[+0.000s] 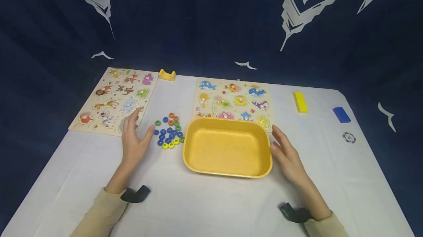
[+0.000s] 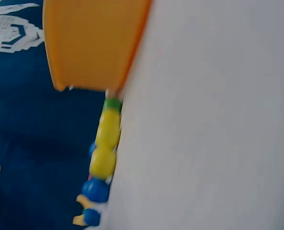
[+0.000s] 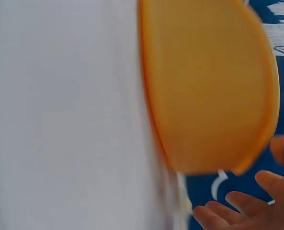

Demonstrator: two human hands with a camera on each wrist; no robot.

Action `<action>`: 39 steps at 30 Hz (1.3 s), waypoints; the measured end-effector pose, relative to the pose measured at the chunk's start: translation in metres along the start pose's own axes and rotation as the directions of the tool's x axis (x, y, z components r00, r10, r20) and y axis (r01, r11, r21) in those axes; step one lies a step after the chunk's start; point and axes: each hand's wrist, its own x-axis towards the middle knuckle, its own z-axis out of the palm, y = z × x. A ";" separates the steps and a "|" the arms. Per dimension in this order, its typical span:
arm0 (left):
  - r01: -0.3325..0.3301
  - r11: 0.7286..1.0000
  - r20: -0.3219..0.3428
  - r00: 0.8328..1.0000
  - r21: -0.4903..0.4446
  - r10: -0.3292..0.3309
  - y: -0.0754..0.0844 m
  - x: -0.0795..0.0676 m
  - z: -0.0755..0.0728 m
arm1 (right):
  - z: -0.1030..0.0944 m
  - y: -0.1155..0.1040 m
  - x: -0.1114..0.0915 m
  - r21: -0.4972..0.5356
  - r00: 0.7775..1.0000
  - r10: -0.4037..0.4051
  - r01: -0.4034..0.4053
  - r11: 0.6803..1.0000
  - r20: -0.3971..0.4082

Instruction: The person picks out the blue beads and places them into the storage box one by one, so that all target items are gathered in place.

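A yellow plastic tub (image 1: 228, 174) stands upright on the white table, with nothing inside it. Just off its right side is my right hand (image 1: 288, 158), fingers fairly straight and held near the rim; whether the fingertips touch it I cannot tell. My left hand (image 1: 134, 145) is raised left of a loose group of small beads (image 1: 169, 130), thumb and fingers spread and holding nothing. The beads are blue, green, orange and yellow. In the right wrist view the right fingers (image 3: 247, 203) are spread beside the tub (image 3: 209, 86). The left wrist view shows the beads (image 2: 108, 129) edge-on.
An animal peg puzzle (image 1: 109, 101) lies at the back left, near a yellow notched block (image 1: 167, 75). Behind the tub is a sea-animal puzzle (image 1: 231, 97). To the right lie a yellow block (image 1: 300, 102), a blue block (image 1: 341, 115) and a round chip (image 1: 349, 137).
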 end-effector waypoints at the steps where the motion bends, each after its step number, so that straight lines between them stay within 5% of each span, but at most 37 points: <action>1: 0.018 0.999 -0.016 1.000 -0.044 -0.019 -0.001 -0.002 0.002 | 0.003 0.000 0.000 0.066 1.000 -0.008 0.008 0.998 0.010; 5: 0.078 0.986 -0.042 0.996 -0.149 -0.085 -0.008 -0.008 0.010 | 0.013 0.001 -0.001 0.229 1.000 -0.023 0.023 0.973 -0.001; 12: 0.139 0.973 -0.005 0.990 -0.182 -0.142 -0.017 -0.013 0.016 | 0.019 -0.011 -0.005 0.297 1.000 -0.007 0.015 0.955 -0.029; 20: 0.205 0.976 0.075 0.977 -0.074 -0.199 -0.029 -0.013 0.024 | 0.020 -0.013 -0.006 0.287 0.999 -0.015 0.024 0.957 -0.035; 32: 0.177 0.979 0.104 0.977 0.099 -0.187 -0.030 -0.014 0.025 | 0.020 -0.012 -0.005 0.290 0.999 -0.017 0.026 0.957 -0.032; 39: 0.169 0.984 0.024 0.985 0.048 -0.171 -0.014 -0.008 0.021 | 0.020 -0.012 -0.005 0.289 0.999 -0.014 0.023 0.957 -0.033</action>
